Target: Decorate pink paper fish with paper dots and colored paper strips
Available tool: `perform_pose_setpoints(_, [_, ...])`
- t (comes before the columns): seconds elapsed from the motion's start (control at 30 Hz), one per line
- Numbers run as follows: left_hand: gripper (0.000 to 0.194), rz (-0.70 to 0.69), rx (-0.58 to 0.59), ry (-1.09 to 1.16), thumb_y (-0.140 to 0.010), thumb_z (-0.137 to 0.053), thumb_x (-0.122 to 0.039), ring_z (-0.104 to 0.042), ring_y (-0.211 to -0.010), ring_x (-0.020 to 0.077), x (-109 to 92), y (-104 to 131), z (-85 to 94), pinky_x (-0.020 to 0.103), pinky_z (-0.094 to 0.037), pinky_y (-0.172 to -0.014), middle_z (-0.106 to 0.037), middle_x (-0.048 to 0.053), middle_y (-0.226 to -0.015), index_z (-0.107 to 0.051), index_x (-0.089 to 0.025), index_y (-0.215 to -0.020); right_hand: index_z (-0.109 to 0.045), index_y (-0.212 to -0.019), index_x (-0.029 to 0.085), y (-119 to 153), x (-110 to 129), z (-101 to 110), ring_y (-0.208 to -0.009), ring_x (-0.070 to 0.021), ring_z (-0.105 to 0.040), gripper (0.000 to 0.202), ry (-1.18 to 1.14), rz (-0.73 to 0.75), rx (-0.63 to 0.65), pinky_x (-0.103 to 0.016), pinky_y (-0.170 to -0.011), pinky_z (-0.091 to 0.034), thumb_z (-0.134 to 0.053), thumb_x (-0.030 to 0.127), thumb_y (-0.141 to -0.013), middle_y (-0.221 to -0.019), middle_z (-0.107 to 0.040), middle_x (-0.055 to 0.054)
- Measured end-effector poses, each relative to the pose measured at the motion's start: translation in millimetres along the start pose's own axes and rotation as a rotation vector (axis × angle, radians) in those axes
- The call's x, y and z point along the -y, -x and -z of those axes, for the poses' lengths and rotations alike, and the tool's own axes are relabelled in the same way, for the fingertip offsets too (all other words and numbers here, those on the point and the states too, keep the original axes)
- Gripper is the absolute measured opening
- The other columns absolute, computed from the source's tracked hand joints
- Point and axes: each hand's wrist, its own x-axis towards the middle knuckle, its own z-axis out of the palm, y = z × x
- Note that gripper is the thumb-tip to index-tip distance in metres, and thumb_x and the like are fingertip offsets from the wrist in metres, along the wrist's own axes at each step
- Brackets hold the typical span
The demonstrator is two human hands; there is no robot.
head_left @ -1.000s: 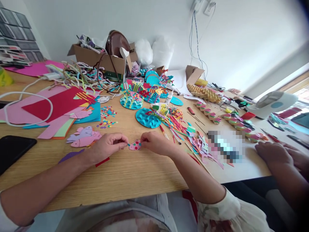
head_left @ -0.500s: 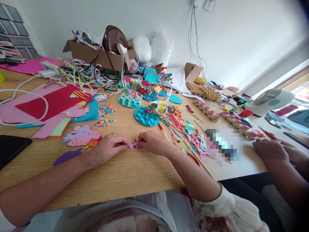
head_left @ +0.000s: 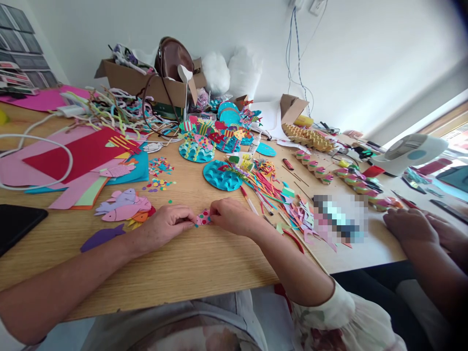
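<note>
A small pink paper fish (head_left: 203, 217) with red and teal dots lies between my two hands at the table's front. My left hand (head_left: 170, 222) pinches its left end, thumb against fingers; a teal bit shows at the fingertips. Its right end is in the closed fingers of my right hand (head_left: 230, 217), which partly cover it. Left of my left hand is a stack of pink, lilac and orange cut-out fish (head_left: 122, 207), with a purple fish (head_left: 102, 237) partly under my forearm. Loose coloured paper dots (head_left: 160, 184) lie beyond the hands.
Beyond my right hand stands a wavy blue disc (head_left: 221, 176), beside paper strips and brushes. Coloured sheets (head_left: 73, 161) and a black phone-like slab (head_left: 18, 226) lie left. Another person's hands (head_left: 413, 226) rest at right, near a blurred-out object (head_left: 340, 219).
Both hands and the dotted fish have shifted very slightly to the right. The grip looks the same, and nothing else has visibly moved.
</note>
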Motion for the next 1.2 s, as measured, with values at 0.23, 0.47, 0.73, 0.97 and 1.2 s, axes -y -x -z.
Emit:
perform_pose_setpoints(0.23, [0.015, 0.006, -0.002, 0.003, -0.074, -0.054, -0.026, -0.060, -0.074, 0.0167, -0.3, -1.0, 0.6, 0.023, -0.043, -0.068, -0.067, 0.000, -0.078, -0.068, -0.024, -0.075, -0.064, -0.078, 0.016, 1.3, 1.6, 0.6, -0.072, -0.0178, -0.058, 0.018, 0.013, -0.014, -0.010, -0.025, -0.052, -0.029, -0.048, 0.025, -0.077, -0.079, -0.066, -0.008])
perform_pose_setpoints(0.47, [0.014, 0.031, -0.005, 0.029, -0.072, -0.056, -0.028, -0.059, -0.073, 0.0178, -1.6, -1.0, 0.7, 0.023, -0.042, -0.067, -0.067, -0.001, -0.076, -0.069, -0.025, -0.073, -0.064, -0.080, 0.017, 1.9, -1.6, -0.4, -0.071, -0.0163, -0.057, 0.017, 0.004, -0.017, -0.043, -0.024, -0.052, -0.029, -0.049, 0.023, -0.076, -0.079, -0.066, -0.007])
perform_pose_setpoints(0.73, [0.015, 0.046, -0.004, 0.027, -0.071, -0.055, -0.030, -0.059, -0.072, 0.0177, -5.1, -1.0, 0.8, 0.023, -0.041, -0.066, -0.067, 0.000, -0.076, -0.069, -0.025, -0.073, -0.066, -0.079, 0.018, 6.3, -2.7, 4.8, -0.068, -0.0118, -0.056, 0.018, -0.107, 0.035, -0.082, -0.021, -0.054, -0.031, -0.048, 0.018, -0.076, -0.076, -0.066, -0.003])
perform_pose_setpoints(0.97, [0.013, 0.058, -0.013, 0.025, -0.069, -0.056, -0.030, -0.058, -0.069, 0.0177, -7.5, -1.5, 1.6, 0.023, -0.041, -0.064, -0.067, -0.001, -0.072, -0.069, -0.026, -0.069, -0.069, -0.081, 0.018, -0.7, 0.8, 0.8, -0.069, -0.0133, -0.057, 0.017, -0.146, 0.007, -0.008, -0.021, -0.053, -0.032, -0.054, 0.023, -0.075, -0.078, -0.068, -0.004])
perform_pose_setpoints(1.2, [0.014, 0.004, -0.008, -0.011, -0.072, -0.055, -0.027, -0.058, -0.066, 0.0155, -7.2, -1.5, 0.9, 0.021, -0.040, -0.061, -0.067, -0.002, -0.071, -0.069, -0.025, -0.071, -0.069, -0.080, 0.017, -0.7, 0.1, 1.8, -0.067, -0.0132, -0.056, 0.017, -0.150, 0.009, -0.015, -0.022, -0.053, -0.032, -0.054, 0.022, -0.074, -0.077, -0.067, -0.004])
